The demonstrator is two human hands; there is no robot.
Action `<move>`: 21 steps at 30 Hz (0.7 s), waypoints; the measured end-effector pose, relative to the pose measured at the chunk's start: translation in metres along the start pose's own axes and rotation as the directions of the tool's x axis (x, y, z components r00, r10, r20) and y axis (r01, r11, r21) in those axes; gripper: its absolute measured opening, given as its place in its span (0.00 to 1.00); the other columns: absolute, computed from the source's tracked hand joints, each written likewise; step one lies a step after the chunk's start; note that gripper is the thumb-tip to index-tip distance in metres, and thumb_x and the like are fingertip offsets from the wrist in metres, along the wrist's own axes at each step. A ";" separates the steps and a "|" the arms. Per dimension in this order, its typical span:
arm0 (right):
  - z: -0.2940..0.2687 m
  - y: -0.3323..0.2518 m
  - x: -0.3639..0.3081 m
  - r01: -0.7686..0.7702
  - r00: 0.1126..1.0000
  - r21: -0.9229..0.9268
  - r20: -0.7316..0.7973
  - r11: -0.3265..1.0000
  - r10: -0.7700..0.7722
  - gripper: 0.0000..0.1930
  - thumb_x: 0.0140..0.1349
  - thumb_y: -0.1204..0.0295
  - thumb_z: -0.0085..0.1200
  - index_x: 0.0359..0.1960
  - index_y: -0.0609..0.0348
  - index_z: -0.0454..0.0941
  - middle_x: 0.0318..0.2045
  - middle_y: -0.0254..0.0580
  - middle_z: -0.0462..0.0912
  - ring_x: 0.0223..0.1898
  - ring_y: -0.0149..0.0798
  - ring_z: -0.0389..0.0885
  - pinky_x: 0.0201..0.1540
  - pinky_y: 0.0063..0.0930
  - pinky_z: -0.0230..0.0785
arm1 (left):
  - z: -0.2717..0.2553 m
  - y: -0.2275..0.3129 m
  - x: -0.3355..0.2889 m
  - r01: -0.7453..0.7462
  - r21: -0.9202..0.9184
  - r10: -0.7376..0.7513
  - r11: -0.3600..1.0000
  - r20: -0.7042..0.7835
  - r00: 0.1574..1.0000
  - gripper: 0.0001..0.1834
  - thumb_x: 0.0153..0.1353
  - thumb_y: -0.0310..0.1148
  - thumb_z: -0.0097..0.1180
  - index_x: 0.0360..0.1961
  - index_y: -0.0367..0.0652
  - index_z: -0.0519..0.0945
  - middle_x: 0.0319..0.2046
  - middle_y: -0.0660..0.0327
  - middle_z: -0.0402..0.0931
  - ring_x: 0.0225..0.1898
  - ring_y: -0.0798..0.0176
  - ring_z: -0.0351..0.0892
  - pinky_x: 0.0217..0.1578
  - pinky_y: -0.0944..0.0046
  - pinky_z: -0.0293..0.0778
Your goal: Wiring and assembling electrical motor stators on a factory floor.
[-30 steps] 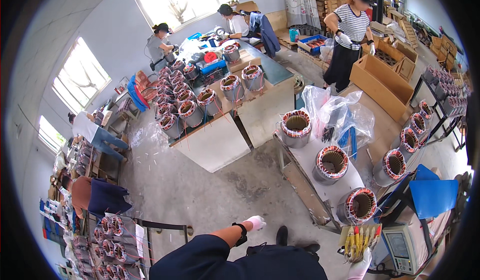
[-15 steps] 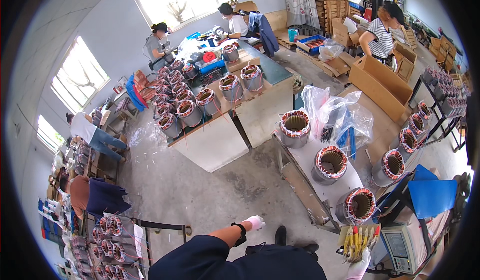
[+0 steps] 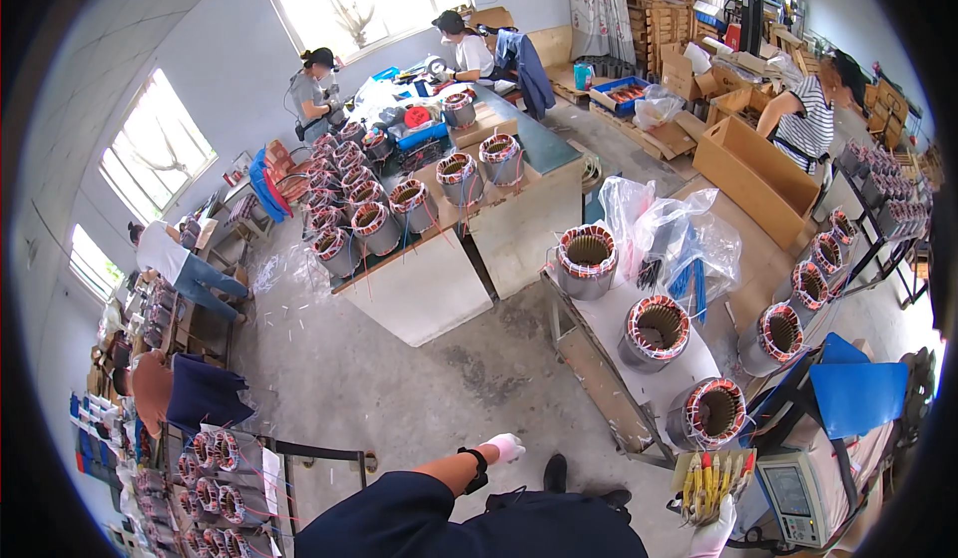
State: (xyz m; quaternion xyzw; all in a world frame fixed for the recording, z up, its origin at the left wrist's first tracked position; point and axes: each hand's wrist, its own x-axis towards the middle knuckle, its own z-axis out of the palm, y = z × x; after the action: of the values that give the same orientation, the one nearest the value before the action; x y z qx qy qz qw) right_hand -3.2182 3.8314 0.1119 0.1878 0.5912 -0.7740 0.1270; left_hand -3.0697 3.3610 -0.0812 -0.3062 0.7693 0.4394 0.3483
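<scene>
At lower right of the frame, my right hand (image 3: 713, 535) touches the yellow bundle (image 3: 711, 486); whether its fingers grip, I can't tell. My left hand (image 3: 507, 447), lower centre, has fingers I can't read either.

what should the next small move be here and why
I'd probably bring the left hand across toward the yellow-and-red bundle: it is out over the floor, touching nothing that shows, while the right hand is right at that bundle, close to the nearest stator. Whether the right hand's grip is firm can't be seen.
</scene>
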 end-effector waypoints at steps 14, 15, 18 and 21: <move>0.000 -0.001 -0.001 -0.021 0.997 0.022 0.071 1.000 0.019 0.19 0.75 0.63 0.44 0.56 0.67 0.76 0.45 0.44 0.84 0.39 0.41 0.83 0.40 0.34 0.76 | -0.004 -0.001 -0.005 -0.008 -0.017 0.008 1.000 -0.007 1.000 0.19 0.65 0.42 0.51 0.42 0.37 0.84 0.34 0.55 0.85 0.36 0.56 0.85 0.43 0.56 0.77; -0.001 0.000 0.000 -0.021 0.997 0.035 0.070 0.999 0.019 0.20 0.75 0.63 0.44 0.56 0.67 0.75 0.45 0.45 0.84 0.40 0.41 0.83 0.41 0.35 0.76 | -0.005 0.000 -0.006 -0.008 -0.016 0.007 1.000 -0.007 1.000 0.19 0.65 0.42 0.51 0.42 0.37 0.84 0.34 0.55 0.85 0.36 0.56 0.85 0.43 0.56 0.77; -0.003 0.001 0.001 -0.020 0.998 0.031 0.066 0.999 0.018 0.20 0.75 0.63 0.44 0.57 0.67 0.75 0.45 0.45 0.84 0.40 0.42 0.84 0.41 0.35 0.77 | -0.006 0.003 -0.008 -0.021 -0.003 0.021 1.000 -0.003 1.000 0.19 0.65 0.42 0.51 0.42 0.37 0.84 0.34 0.56 0.85 0.36 0.56 0.85 0.43 0.56 0.77; 0.000 -0.001 -0.001 -0.015 0.998 0.009 0.054 1.000 0.014 0.20 0.75 0.63 0.44 0.57 0.66 0.75 0.45 0.44 0.84 0.40 0.41 0.84 0.41 0.34 0.76 | -0.006 0.006 -0.010 -0.003 -0.017 0.003 1.000 0.005 1.000 0.19 0.65 0.43 0.50 0.41 0.37 0.84 0.34 0.56 0.85 0.36 0.56 0.85 0.43 0.56 0.77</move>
State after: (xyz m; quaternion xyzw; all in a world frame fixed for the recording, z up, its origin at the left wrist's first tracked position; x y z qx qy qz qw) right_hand -3.2179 3.8322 0.1131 0.1716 0.5827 -0.7805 0.1477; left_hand -3.0701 3.3595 -0.0678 -0.3069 0.7652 0.4473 0.3467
